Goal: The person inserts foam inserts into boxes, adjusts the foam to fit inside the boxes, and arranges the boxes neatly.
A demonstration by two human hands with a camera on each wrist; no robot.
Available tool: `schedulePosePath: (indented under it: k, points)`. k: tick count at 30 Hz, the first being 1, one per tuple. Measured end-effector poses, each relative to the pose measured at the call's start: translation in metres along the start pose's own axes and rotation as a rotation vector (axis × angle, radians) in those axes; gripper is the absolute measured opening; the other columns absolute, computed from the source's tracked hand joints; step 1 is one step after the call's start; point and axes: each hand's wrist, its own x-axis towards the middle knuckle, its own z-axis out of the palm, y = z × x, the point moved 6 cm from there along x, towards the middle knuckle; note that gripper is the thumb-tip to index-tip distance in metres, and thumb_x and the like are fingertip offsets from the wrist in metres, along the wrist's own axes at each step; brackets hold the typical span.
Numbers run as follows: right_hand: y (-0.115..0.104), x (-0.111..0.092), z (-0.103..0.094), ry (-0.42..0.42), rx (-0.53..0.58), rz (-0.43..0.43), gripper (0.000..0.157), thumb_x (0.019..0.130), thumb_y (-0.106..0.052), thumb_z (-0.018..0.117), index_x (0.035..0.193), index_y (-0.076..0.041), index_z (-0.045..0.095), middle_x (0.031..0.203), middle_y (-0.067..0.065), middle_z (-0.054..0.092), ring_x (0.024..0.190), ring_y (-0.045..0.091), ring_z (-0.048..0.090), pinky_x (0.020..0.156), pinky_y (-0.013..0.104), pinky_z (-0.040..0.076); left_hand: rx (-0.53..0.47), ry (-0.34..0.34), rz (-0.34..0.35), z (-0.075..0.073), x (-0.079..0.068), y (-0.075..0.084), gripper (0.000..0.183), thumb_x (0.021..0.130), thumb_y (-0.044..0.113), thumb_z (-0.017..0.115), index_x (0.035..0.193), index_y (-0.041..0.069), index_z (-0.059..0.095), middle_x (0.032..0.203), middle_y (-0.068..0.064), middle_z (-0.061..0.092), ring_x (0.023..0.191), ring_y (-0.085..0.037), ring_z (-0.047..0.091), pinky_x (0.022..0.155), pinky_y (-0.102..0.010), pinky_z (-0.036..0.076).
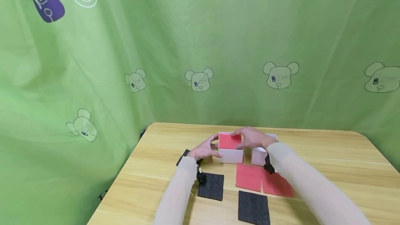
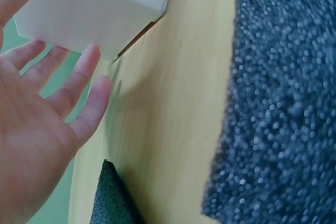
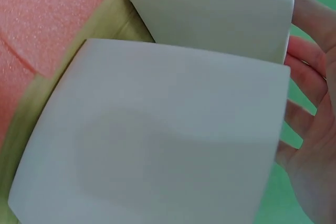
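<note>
My left hand [image 1: 204, 149] steadies a white box [image 1: 231, 156] from its left side, thumb at the front corner and fingers toward the back. In the left wrist view the fingertips [image 2: 90, 56] meet the white wall, with the little finger spread apart. A square red foam sheet [image 1: 227, 142] shows in the mouth of this box. My right hand [image 1: 252, 137] reaches over from the right, its fingers and thumb on the right part of the red sheet with a gap between them. A second white box [image 1: 258, 157] stands just right of the first, partly hidden by the right wrist.
Two red foam squares [image 1: 248, 177] lie side by side in front of the boxes. Black foam squares lie nearer [image 1: 210, 187], at the front [image 1: 253, 208], and partly under the left wrist. A green patterned curtain [image 1: 237, 51] hangs behind the wooden table [image 1: 331, 162].
</note>
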Motion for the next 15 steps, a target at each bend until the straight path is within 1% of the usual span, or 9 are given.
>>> schedulePosePath:
  k: [3,6,12,15]
  points:
    - [0.0007,0.0008,0.0023,-0.013,-0.006,0.014,0.059,0.076,-0.034,0.079,0.126,-0.006,0.061,0.122,0.007,0.061,0.116,0.028,0.052,0.096,0.046,0.042,-0.006,-0.008,0.010,0.0008,-0.0002,0.0005,0.095,0.073,0.001,0.078,0.150,0.019,0.025,0.149,-0.002,0.031,0.120,-0.023,0.047,0.098,-0.040,0.041]
    - [-0.0006,0.0015,0.0018,-0.011,-0.018,0.005,0.058,0.077,-0.033,0.078,0.125,-0.005,0.062,0.121,0.007,0.062,0.113,0.027,0.054,0.094,0.045,0.044,-0.014,-0.006,0.020,-0.0002,0.0000,0.0015,0.094,0.074,0.001,0.077,0.150,0.019,0.025,0.149,-0.002,0.031,0.121,-0.024,0.047,0.097,-0.041,0.041]
    - [0.0026,-0.0022,-0.0026,0.008,0.009,0.050,0.057,0.075,-0.033,0.080,0.122,-0.006,0.063,0.114,0.004,0.063,0.105,0.024,0.055,0.090,0.044,0.045,0.004,0.010,0.006,-0.0009,0.0011,-0.0005,0.094,0.073,0.003,0.078,0.149,0.022,0.027,0.148,0.003,0.032,0.121,-0.021,0.047,0.099,-0.040,0.039]
    - [0.0038,-0.0044,-0.0019,0.003,0.024,0.069,0.056,0.075,-0.034,0.080,0.121,-0.006,0.064,0.114,0.004,0.063,0.105,0.023,0.054,0.090,0.044,0.045,0.007,0.006,0.017,0.0007,0.0008,-0.0010,0.094,0.073,0.002,0.078,0.149,0.020,0.026,0.149,0.001,0.031,0.120,-0.022,0.048,0.098,-0.040,0.040]
